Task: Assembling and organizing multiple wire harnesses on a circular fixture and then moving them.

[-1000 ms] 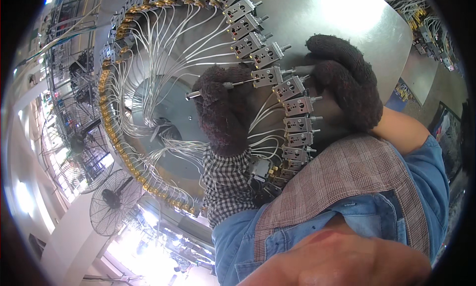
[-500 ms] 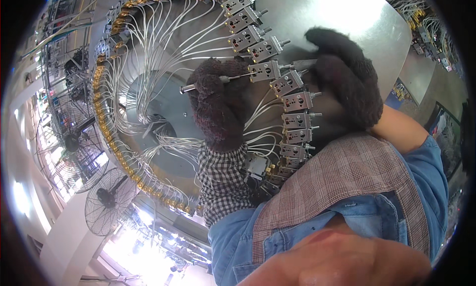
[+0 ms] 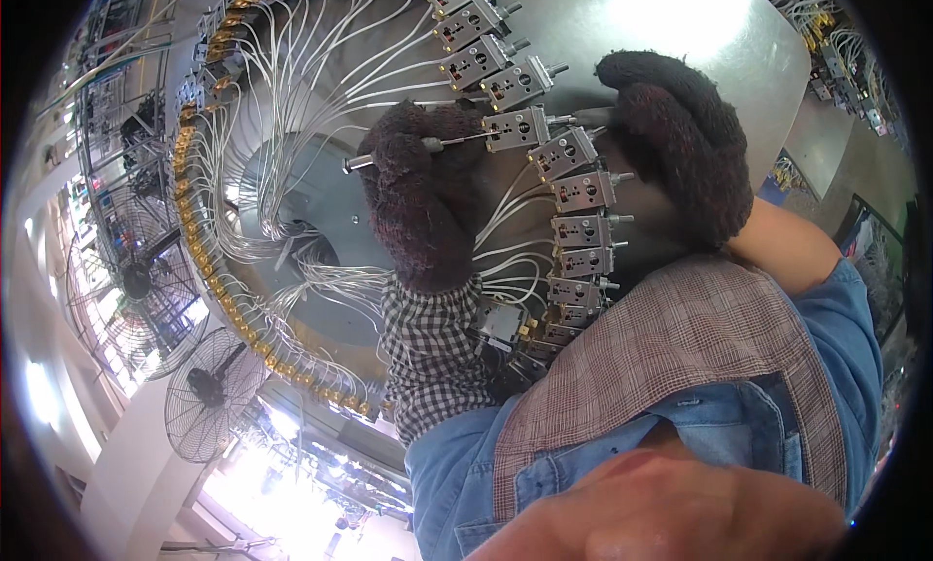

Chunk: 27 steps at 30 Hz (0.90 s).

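My left hand (image 3: 413, 196), in a dark knitted glove, is closed around a slim screwdriver-like tool (image 3: 362, 162) with a metal end. Its thin shaft reaches right to the face of a small metal box-shaped control unit (image 3: 515, 129). On that unit's other side, my right hand (image 3: 680, 148), in a matching glove, has its fingers curled round a grey cylindrical piece (image 3: 591, 117) in line with the unit's spindle. Most of this piece is hidden in the glove, so its kind cannot be told. White wires (image 3: 505, 211) run from neighbouring units beneath my left hand.
Similar units (image 3: 581, 192) line the rim of a large round metal turntable (image 3: 364, 226), with bundled white wires at its middle. A smooth metal sheet (image 3: 622, 26) lies beyond my right hand. Caged fans (image 3: 206, 388) stand at left; more wired units (image 3: 855, 89) are at far right.
The turntable and units appear slightly further left in the picture, and my left hand has shifted slightly left with them. Both hands stay at the same unit with their grips kept.
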Available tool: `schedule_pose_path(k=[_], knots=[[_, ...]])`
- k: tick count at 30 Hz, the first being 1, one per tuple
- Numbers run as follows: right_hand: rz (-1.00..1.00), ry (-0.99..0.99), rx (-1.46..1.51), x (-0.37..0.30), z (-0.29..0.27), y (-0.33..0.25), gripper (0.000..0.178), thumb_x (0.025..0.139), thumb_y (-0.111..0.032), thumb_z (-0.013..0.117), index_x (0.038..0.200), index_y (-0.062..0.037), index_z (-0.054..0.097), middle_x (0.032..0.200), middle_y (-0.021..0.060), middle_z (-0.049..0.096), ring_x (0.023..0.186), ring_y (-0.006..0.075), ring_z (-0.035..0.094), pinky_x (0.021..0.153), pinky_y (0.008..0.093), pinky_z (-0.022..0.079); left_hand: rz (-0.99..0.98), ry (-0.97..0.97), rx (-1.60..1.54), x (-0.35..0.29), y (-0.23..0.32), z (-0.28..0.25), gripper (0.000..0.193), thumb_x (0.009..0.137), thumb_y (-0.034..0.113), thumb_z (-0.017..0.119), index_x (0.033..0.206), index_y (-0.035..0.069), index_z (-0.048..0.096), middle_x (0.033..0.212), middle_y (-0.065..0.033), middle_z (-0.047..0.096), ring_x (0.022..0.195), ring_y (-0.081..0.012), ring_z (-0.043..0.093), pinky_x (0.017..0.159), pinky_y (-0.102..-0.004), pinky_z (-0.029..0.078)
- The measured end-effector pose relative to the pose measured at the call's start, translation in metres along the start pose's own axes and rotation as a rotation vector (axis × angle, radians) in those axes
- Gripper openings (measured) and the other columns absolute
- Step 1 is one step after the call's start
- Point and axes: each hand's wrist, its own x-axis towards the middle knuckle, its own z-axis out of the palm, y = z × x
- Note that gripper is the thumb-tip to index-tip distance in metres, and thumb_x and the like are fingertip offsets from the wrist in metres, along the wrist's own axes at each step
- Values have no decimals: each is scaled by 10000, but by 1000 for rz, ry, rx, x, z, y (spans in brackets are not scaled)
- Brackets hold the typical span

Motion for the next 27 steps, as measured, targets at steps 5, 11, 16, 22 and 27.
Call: schedule_pose_path(k=[5, 11, 16, 22, 27], knots=[[-197, -49, -371, 0, 0, 19, 389, 782, -28, 632, 1147, 22, 507, 1086, 184, 568, 978, 259, 589, 795, 326, 521, -6, 51, 98, -2, 2, 2, 358, 873, 273, 543, 1045, -34, 482, 947, -152, 575, 886, -254, 595, 757, -359, 527], [-153, -25, -335, -4, 2, 26, 394, 739, -19, 633, 1123, -20, 545, 1095, 163, 578, 936, 279, 604, 777, 334, 513, 12, 44, 132, -3, 3, 2, 342, 878, 264, 540, 1044, -27, 470, 953, -150, 567, 890, -258, 596, 756, -359, 535], [-281, -60, -471, 2, -5, 24, 510, 685, -42, 713, 1150, -42, 502, 1115, 172, 573, 970, 288, 598, 783, 353, 515, -44, 35, 120, -3, 2, 4, 328, 886, 264, 536, 1027, -25, 472, 929, -146, 567, 893, -253, 595, 760, -358, 537], [-76, 25, -57, 5, 4, 16, 356, 809, -86, 601, 1151, -28, 523, 1095, 144, 576, 821, 182, 604, 644, 267, 502, 12, -18, 19, 2, -1, 2, 352, 885, 320, 544, 1007, -6, 495, 901, -126, 588, 856, -232, 604, 737, -324, 530], [230, 58, 251, 3, 0, -4, 310, 915, -166, 495, 1194, -31, 514, 1060, 96, 588, 706, 80, 578, 517, 209, 458, -27, 11, 37, 1, 0, 0, 368, 892, 344, 531, 1030, 4, 491, 923, -127, 596, 836, -218, 609, 708, -320, 524]])
